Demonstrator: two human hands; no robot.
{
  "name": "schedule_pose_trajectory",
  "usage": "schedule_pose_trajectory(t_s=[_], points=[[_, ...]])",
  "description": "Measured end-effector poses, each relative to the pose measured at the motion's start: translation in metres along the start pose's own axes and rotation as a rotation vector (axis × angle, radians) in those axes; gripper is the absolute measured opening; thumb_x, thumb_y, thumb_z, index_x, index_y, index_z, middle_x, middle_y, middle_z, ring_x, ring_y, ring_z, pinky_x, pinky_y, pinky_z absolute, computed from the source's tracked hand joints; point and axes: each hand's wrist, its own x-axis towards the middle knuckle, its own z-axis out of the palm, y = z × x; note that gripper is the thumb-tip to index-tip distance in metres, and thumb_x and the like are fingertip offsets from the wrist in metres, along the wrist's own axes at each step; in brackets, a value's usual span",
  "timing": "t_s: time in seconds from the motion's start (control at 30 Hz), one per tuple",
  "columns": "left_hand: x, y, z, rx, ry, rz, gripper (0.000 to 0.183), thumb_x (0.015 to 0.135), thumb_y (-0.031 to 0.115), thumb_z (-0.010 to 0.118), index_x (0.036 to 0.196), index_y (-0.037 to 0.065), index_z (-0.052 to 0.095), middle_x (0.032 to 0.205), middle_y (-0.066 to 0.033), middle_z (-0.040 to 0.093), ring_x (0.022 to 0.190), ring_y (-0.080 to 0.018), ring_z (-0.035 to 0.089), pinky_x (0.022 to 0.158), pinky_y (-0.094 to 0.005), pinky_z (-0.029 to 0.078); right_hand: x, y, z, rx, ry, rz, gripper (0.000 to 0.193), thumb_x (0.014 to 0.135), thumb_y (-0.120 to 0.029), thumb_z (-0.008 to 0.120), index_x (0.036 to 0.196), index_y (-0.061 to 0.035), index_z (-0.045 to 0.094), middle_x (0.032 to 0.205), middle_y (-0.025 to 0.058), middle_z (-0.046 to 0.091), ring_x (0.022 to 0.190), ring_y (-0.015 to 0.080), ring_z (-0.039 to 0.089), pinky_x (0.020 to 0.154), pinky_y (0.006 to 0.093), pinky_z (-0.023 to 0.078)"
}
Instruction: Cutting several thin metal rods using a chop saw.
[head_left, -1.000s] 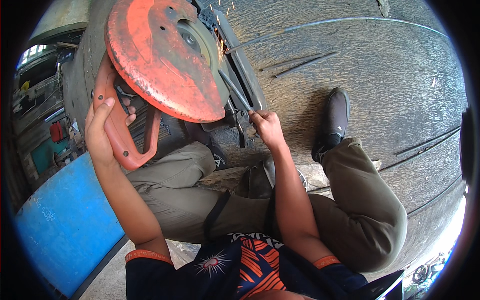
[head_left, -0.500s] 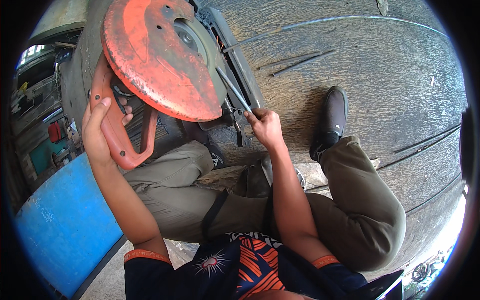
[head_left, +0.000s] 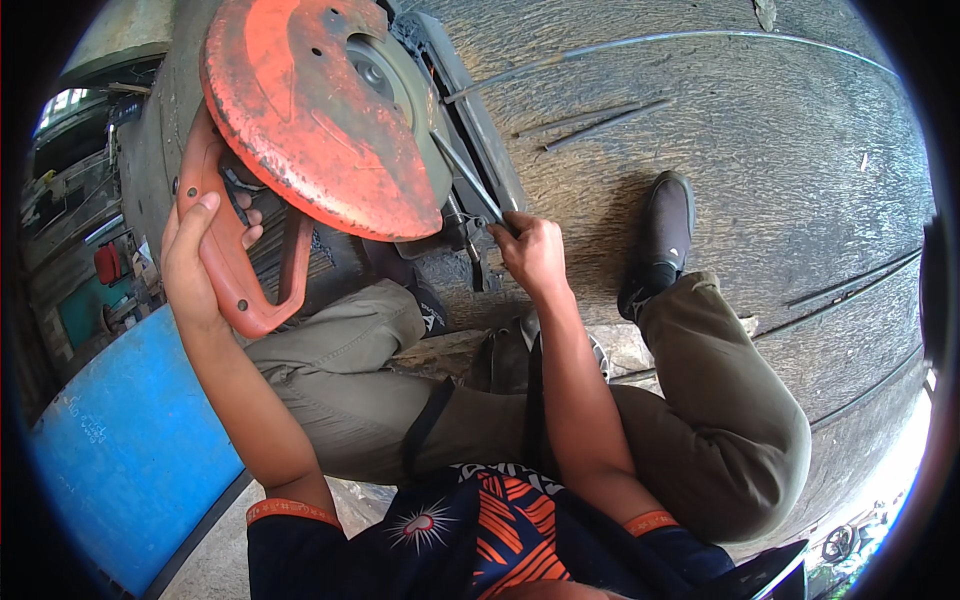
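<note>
An orange, worn blade guard (head_left: 300, 140) of a chop saw fills the upper left, with the grey cutting disc (head_left: 432, 165) showing along its right side. My left hand (head_left: 188, 262) is wrapped round the saw's orange loop handle (head_left: 228, 272), thumb on top and fingertips inside the loop. A thin metal rod (head_left: 466, 175) slants from the disc's edge down to my right hand (head_left: 535, 255). That hand pinches the rod's near end beside the saw's dark metal base (head_left: 478, 130). Where the rod meets the disc is partly hidden.
Short dark rods (head_left: 608, 127) and a long thin rod (head_left: 680, 36) lie on the rough floor. More dark bars (head_left: 850, 285) are at the right. My shoe (head_left: 668, 215) stands right of the saw. A blue drum-like object (head_left: 140, 440) is at lower left.
The saw's guard and handle have shifted very slightly left, my left hand with them. Orange sparks by the disc are fainter now. My right hand keeps its hold on the rod.
</note>
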Motion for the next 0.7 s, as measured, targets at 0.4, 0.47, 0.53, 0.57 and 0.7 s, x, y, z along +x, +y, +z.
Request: schedule_pose_trajectory(t_s=[0.4,0.47,0.53,0.57,0.7], points=[[-0.002,0.004,0.007,-0.009,0.025,0.016,0.043,0.091,0.022,0.055,0.126,-0.003,0.053,0.091,-0.0105,0.061,0.078,-0.0191,0.062,0.069,-0.0304,0.052,0.010,0.020,0.003,0.302,-0.066,0.153,0.046,0.088,-0.036,0.047,0.076,0.0054,0.063,0.061,0.0170,0.059,0.061,0.0299,0.059,0.065,0.0398,0.046],[-0.002,0.003,0.006,-0.016,0.034,0.009,0.042,0.091,0.021,0.056,0.125,-0.003,0.053,0.090,-0.0104,0.061,0.077,-0.0188,0.062,0.068,-0.0298,0.052,0.010,0.019,0.004,0.341,-0.047,0.123,0.046,0.088,-0.036,0.047,0.074,0.0053,0.062,0.060,0.0153,0.058,0.059,0.0286,0.057,0.063,0.0392,0.045],[-0.001,0.002,0.003,0.015,0.019,-0.001,0.041,0.091,0.020,0.057,0.124,-0.003,0.053,0.087,-0.0103,0.061,0.074,-0.0181,0.062,0.065,-0.0281,0.051,0.012,0.019,0.000,0.507,-0.221,0.288,0.044,0.089,-0.035,0.048,0.074,0.0047,0.061,0.062,0.0146,0.058,0.060,0.0272,0.055,0.063,0.0382,0.044],[-0.001,0.002,0.001,0.014,0.020,-0.002,0.041,0.091,0.020,0.057,0.124,-0.003,0.053,0.087,-0.0103,0.061,0.074,-0.0181,0.062,0.065,-0.0281,0.051,0.012,0.019,0.000,0.506,-0.221,0.288,0.044,0.089,-0.035,0.048,0.074,0.0047,0.061,0.062,0.0146,0.058,0.060,0.0272,0.055,0.063,0.0382,0.044],[0.001,0.002,0.002,0.012,0.018,-0.004,0.041,0.091,0.021,0.057,0.124,-0.004,0.053,0.086,-0.0103,0.061,0.073,-0.0176,0.061,0.061,-0.0272,0.050,0.014,0.027,0.006,0.417,-0.211,0.262,0.042,0.089,-0.034,0.051,0.077,0.0046,0.062,0.065,0.0179,0.059,0.064,0.0293,0.057,0.065,0.0393,0.045]])
